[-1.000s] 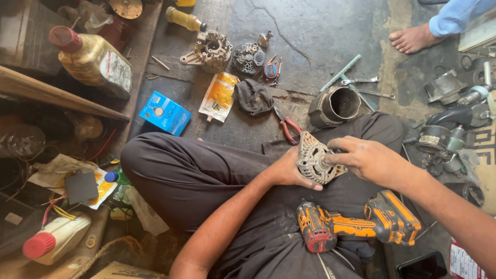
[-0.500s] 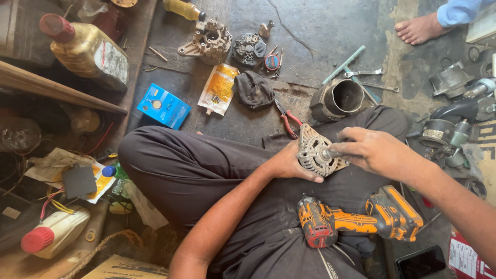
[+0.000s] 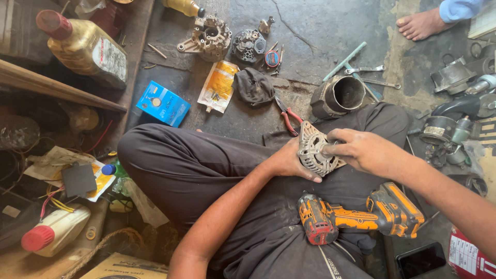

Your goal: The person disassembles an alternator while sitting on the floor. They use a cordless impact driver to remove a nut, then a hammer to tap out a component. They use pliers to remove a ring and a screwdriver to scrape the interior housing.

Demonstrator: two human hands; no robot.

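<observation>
While seated cross-legged on floor, person steadies alternator housing on lap: left hand grasping its edge, right hand clenched on centre hub. Impact driver idle below; stator shell, other parts lie apart, assembly unfinished.

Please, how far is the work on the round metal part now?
Done: other housings lie apart on the floor. In hand: left hand grips the finned alternator cover; right hand pinches its centre hub. Left: the orange impact driver rests unused on the lap; pliers lie aside.
</observation>
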